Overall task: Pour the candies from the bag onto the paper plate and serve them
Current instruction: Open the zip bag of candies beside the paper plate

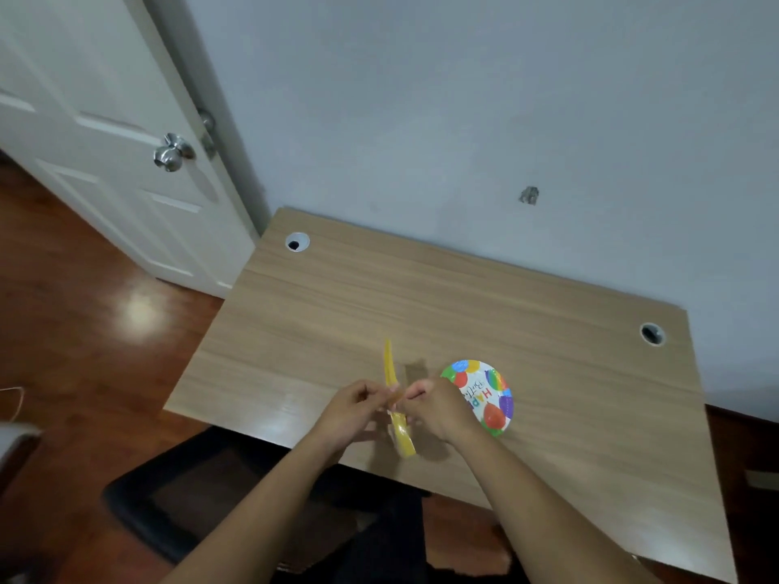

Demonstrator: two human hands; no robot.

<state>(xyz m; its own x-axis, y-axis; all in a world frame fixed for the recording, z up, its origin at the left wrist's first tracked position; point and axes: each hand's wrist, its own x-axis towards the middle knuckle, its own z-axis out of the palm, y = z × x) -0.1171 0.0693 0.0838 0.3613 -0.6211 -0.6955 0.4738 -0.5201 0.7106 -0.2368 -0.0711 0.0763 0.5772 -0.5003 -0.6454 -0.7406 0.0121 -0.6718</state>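
A yellow candy bag (398,427) is held edge-on above the near part of the wooden desk (421,297). My left hand (354,408) pinches its left side and my right hand (434,406) pinches its right side, both at the middle of the bag. A thin yellow strip of the bag sticks up past my fingers. The paper plate (484,394), printed with coloured balloons and lettering, lies flat on the desk just right of my right hand, which covers its left edge. No candies are visible.
The desk stands against a pale wall and has a round cable hole at the back left (297,242) and another at the right (652,334). A white door (105,132) with a metal knob is at left. A dark chair seat (189,499) sits below the desk's near edge.
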